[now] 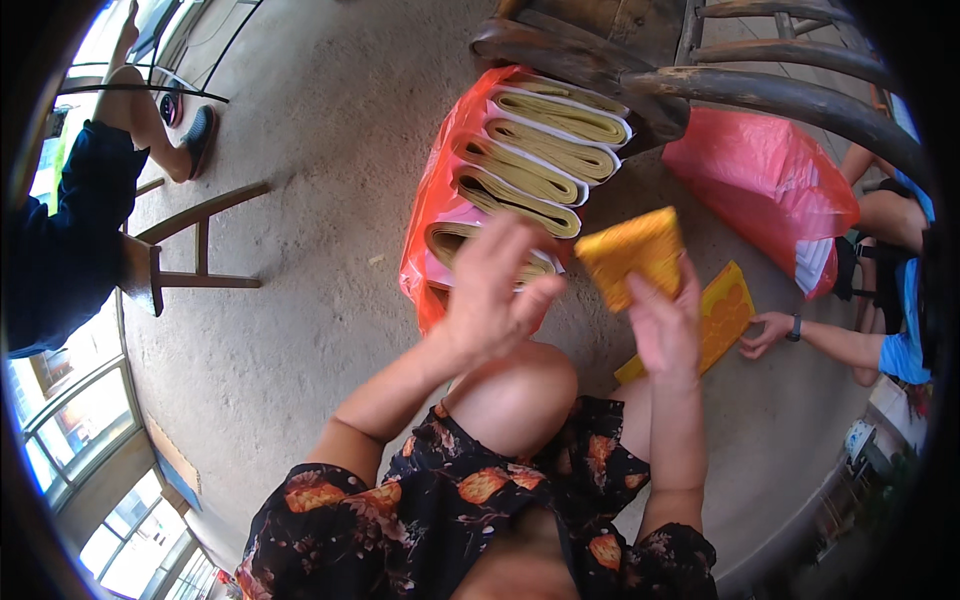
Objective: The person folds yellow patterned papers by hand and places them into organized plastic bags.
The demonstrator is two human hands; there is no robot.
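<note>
My right hand (pixel 668 325) grips a golden-yellow folded paper packet (pixel 632 255) by its lower edge, thumb on top. My left hand (pixel 495 290) is slightly blurred. It hovers over the near end of a red plastic bag (pixel 428 215), its thumb apart from its fingers and nothing visible in it. Folded bundles of brownish-yellow paper (pixel 545 150) with white wrapping stand in a row in that bag. Beyond my right wrist, a flat yellow sheet with round orange patterns (pixel 728 312) is partly hidden by my hand and arm.
Another person's hand (pixel 768 333) reaches in at the right, by the yellow sheet. A second red bag (pixel 765 175) stands behind it. Dark wooden chairs (pixel 770 88) crowd the far right. On the left, a seated person's leg (pixel 165 150) and a wooden stool (pixel 200 230) rest on the concrete floor.
</note>
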